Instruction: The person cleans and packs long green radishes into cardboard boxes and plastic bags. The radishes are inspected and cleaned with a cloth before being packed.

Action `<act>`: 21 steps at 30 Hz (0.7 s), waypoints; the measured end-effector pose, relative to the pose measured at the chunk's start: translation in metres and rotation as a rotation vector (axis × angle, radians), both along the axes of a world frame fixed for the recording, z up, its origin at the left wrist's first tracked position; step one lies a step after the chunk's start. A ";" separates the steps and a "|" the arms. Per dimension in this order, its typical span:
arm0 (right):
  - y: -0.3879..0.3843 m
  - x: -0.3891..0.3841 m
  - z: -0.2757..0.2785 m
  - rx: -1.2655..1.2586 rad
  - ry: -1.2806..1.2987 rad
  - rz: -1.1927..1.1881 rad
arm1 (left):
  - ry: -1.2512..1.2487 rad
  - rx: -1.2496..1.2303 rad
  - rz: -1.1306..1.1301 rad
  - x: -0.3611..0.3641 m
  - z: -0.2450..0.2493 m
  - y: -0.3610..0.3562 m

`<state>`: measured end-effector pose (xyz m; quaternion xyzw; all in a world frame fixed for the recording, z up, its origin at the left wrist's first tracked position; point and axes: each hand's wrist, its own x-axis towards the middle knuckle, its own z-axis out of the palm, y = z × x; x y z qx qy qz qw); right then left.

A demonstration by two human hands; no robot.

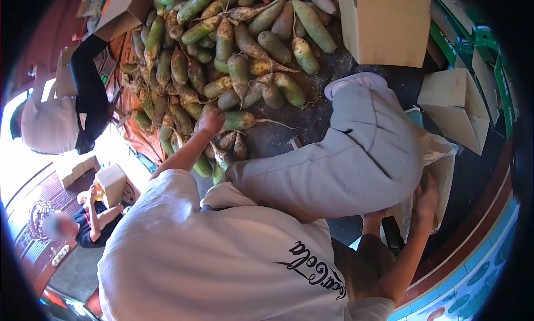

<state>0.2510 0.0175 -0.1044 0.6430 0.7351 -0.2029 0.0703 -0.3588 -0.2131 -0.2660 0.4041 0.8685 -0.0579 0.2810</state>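
My left hand (212, 121) is closed around one end of a green radish (238, 121) whose long thin root trails to the right. Around it lies a large heap of green radishes (225, 40), many smeared with yellow-brown soil. On the right side, my right hand (425, 203) reaches to a carton with a clear plastic liner (445, 179), fingers stretched along the near side of the liner. My bent knee in grey trousers (356, 154) covers part of this carton, and its contents are hidden.
An open cardboard box (386, 29) stands at the top right, with another box (453, 101) below it. Green-edged cartons (492, 48) line the right edge. One person (55, 118) is at upper left beside a scale (105, 70); another person (92, 223) sits at lower left.
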 end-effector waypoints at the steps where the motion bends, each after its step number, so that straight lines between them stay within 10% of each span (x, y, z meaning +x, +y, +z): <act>1: -0.002 0.006 0.003 0.068 -0.050 -0.024 | 0.039 -0.002 -0.006 -0.004 0.000 -0.006; 21: -0.082 -0.047 0.068 0.465 -0.041 -0.046 | 0.207 -0.309 -0.267 0.035 -0.024 0.006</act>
